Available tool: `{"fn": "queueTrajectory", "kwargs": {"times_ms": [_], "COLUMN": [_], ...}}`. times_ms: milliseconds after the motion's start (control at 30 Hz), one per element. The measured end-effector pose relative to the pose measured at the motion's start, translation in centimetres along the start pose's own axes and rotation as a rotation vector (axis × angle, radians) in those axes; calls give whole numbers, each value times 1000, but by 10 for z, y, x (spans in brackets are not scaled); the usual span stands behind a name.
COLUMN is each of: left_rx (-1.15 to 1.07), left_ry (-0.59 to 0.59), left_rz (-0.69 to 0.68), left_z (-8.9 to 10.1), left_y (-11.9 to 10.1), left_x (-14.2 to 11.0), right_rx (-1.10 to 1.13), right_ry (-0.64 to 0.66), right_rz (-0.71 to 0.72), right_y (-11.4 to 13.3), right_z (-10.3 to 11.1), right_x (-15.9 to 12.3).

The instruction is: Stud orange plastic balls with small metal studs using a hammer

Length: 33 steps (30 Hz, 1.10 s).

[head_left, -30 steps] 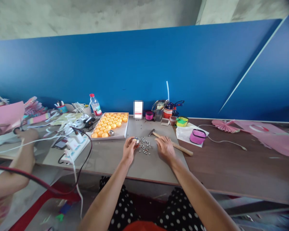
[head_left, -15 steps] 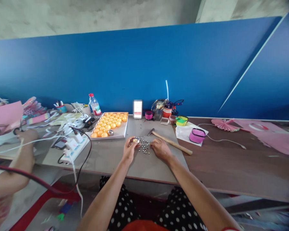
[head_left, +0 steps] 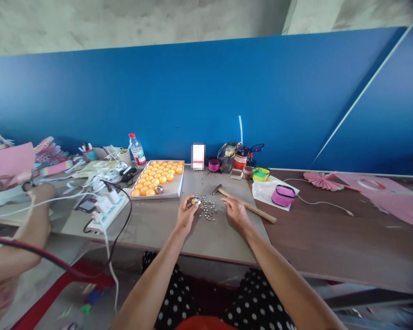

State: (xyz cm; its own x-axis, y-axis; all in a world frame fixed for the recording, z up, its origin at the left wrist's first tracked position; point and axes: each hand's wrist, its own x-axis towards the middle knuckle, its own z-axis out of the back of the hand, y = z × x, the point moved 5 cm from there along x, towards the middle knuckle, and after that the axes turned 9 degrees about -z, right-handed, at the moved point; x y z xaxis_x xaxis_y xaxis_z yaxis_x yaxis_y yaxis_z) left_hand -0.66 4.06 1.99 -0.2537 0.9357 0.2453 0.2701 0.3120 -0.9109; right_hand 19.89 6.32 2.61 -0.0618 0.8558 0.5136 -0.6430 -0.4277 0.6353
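One blue partition (head_left: 199, 101) closes off the rear of the station. Below it runs a brown wooden table (head_left: 330, 238), partly covered by a gray board (head_left: 151, 222). At the board's left rear sits a shallow white tray (head_left: 174, 187) bearing rows of orange balls (head_left: 157, 178) and, near its front edge, one silvery ball (head_left: 159, 189). The tray's walls presumably serve to stop the balls from rolling, and its position keeps them within reach of the left side.

A wooden-handled hammer (head_left: 256, 210) lies slantwise behind and beside the right hand, head toward the rear; it appears set aside, leaving the middle of the board to both hands.

The left hand (head_left: 186, 214) pinches a second silvery ball (head_left: 196, 201) between thumb and fingers, at the left edge of the scattered beads. The ball is probably held there to be steadied beside them. Fingers cover part of its surface.

The right hand (head_left: 236, 211) hovers or rests just right of the beads, knuckles up, fingers bent and pointing inward. Whether its fingertips pinch anything cannot be told. Both forearms reach forward and converge.

Smallest items: silver beads (head_left: 208, 210), loose on the board between the hands.
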Motion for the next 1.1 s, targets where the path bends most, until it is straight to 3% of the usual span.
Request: {"fn": "queueTrajectory", "kwargs": {"times_ms": [133, 467, 733, 867, 1100], "left_rx": [41, 2, 63, 131, 157], "left_ry": [7, 32, 64, 92, 127], "left_rz": [-13, -22, -63, -85, -88], "left_z": [2, -1, -2, -3, -4], "left_y": [1, 1, -2, -5, -5], "left_x": [1, 0, -1, -1, -3], "right_rx": [147, 563, 949, 987, 867], "right_ry": [37, 202, 185, 220, 229], "right_rz": [-126, -328, -459, -475, -467], "right_y": [6, 49, 50, 45, 50], "right_z": [-1, -13, -36, -44, -46], "right_x": [7, 21, 13, 9, 6]}}
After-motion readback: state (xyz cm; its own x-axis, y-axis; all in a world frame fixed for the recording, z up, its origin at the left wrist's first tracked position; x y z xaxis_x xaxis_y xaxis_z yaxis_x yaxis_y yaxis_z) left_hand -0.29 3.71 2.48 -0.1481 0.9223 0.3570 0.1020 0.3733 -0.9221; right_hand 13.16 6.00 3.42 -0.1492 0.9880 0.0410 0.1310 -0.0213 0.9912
